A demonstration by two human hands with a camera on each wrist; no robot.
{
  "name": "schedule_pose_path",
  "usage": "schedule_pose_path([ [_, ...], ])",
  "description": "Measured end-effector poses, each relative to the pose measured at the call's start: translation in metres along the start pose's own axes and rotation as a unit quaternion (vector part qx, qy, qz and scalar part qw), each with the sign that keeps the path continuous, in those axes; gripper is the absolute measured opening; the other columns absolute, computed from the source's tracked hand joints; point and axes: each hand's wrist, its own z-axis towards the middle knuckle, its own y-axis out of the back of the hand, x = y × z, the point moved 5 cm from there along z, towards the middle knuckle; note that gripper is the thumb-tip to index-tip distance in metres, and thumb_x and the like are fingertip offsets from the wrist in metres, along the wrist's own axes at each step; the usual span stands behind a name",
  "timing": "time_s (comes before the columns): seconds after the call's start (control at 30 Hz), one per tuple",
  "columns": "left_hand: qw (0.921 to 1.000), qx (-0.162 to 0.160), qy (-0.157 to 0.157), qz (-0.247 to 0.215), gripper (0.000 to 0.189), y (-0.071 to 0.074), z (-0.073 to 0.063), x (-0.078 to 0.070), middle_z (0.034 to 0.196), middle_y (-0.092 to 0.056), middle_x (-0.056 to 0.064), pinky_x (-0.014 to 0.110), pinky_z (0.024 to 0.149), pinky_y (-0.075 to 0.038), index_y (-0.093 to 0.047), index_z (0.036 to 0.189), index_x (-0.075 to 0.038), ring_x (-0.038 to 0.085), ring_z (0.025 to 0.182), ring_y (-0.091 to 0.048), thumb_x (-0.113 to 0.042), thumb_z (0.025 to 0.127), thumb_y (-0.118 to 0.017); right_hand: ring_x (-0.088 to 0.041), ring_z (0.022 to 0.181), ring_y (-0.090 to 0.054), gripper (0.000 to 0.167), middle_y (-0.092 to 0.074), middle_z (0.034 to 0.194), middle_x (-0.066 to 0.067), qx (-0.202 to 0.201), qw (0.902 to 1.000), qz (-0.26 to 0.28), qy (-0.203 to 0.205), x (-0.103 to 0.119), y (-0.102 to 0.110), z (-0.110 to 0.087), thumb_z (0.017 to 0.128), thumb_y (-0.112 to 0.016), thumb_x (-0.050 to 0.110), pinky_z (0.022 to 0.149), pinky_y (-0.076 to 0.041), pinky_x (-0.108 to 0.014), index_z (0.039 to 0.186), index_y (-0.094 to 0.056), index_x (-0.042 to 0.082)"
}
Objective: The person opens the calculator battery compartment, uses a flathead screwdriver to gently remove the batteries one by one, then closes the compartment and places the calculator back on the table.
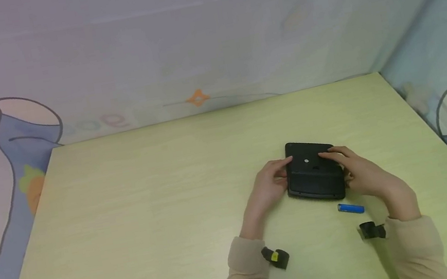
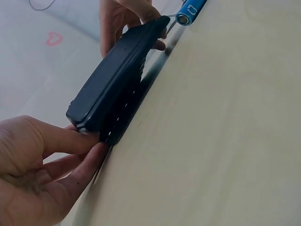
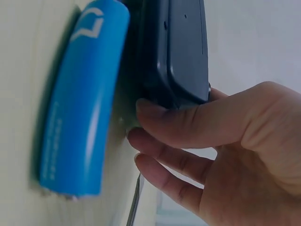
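A black calculator (image 1: 317, 183) lies back side up, a small round white spot on its back. My left hand (image 1: 267, 184) grips its left edge. In the left wrist view, thumb and fingers pinch a corner of the calculator (image 2: 113, 75), which is tilted with a gap under part of it. My right hand (image 1: 367, 175) holds the right edge, a finger reaching over the back. In the right wrist view, the thumb presses the calculator's side (image 3: 186, 52). Just in front lies a blue cylindrical battery (image 1: 351, 208), apart from both hands. The calculator's face is mostly hidden.
A light wooden table (image 1: 151, 211) carries everything. Printed cloth (image 1: 206, 38) hangs behind it and at both sides. Each wrist wears a small black camera mount, the left one (image 1: 276, 257) with a yellow mark, the right one (image 1: 372, 230) close to the battery.
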Motion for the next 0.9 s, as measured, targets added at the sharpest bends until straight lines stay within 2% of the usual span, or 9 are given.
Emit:
schedule_pose_path([
  [0.13,0.9999,-0.008,-0.007,-0.005,0.061,0.002,-0.001,-0.002,0.131,-0.058,0.005,0.022,0.087,-0.052,-0.055,0.137,-0.023,0.019,0.105,-0.064,0.009,0.085,-0.057,-0.022,0.083,-0.048,0.075,-0.025,0.15,-0.027,0.011,0.9998,0.018,-0.002,-0.001,0.003,-0.003,0.075,-0.044,-0.018,0.058,-0.032,-0.023,0.146,-0.036,0.004],
  [0.23,0.9998,-0.011,-0.009,-0.01,0.062,0.003,-0.002,-0.003,0.13,-0.059,0.006,0.021,0.087,-0.052,-0.055,0.137,-0.023,0.018,0.105,-0.065,0.01,0.084,-0.057,-0.027,0.094,-0.055,0.071,-0.024,0.153,-0.027,0.017,0.9992,0.034,-0.006,-0.002,0.005,-0.006,0.079,-0.043,-0.016,0.064,-0.04,-0.024,0.147,-0.036,0.006],
  [0.37,0.9996,-0.012,-0.003,-0.025,0.063,0.003,-0.001,-0.003,0.131,-0.058,0.006,0.021,0.084,-0.052,-0.055,0.136,-0.025,0.018,0.105,-0.065,0.01,0.084,-0.057,-0.036,0.11,-0.056,0.069,-0.023,0.155,-0.026,0.021,0.9978,0.063,-0.01,-0.004,0.008,-0.01,0.083,-0.044,-0.015,0.08,-0.048,-0.036,0.147,-0.036,0.008],
  [0.6,0.9989,-0.013,0.0,-0.044,0.06,0.003,-0.001,-0.001,0.132,-0.058,0.006,0.022,0.087,-0.053,-0.057,0.135,-0.025,0.02,0.107,-0.065,0.008,0.085,-0.059,-0.04,0.115,-0.053,0.067,-0.025,0.155,-0.025,0.016,0.996,0.088,0.003,-0.007,0.01,-0.014,0.085,-0.048,-0.015,0.083,-0.05,-0.042,0.146,-0.038,0.01],
  [0.73,0.9991,-0.011,-0.012,-0.039,0.056,0.003,-0.001,-0.002,0.131,-0.058,0.008,0.022,0.089,-0.052,-0.057,0.135,-0.023,0.02,0.106,-0.065,0.004,0.087,-0.061,-0.041,0.115,-0.054,0.065,-0.028,0.154,-0.024,0.001,0.9957,0.092,0.012,-0.01,0.011,-0.017,0.085,-0.049,-0.015,0.091,-0.049,-0.054,0.145,-0.041,0.009],
  [0.9,0.9992,-0.012,-0.022,-0.03,0.054,0.002,-0.001,-0.004,0.128,-0.06,0.009,0.021,0.09,-0.052,-0.058,0.134,-0.022,0.021,0.105,-0.064,0.003,0.086,-0.063,-0.043,0.116,-0.054,0.063,-0.03,0.153,-0.026,0.0,0.9948,0.1,0.021,-0.011,0.012,-0.02,0.086,-0.053,-0.013,0.094,-0.046,-0.059,0.144,-0.042,0.008],
])
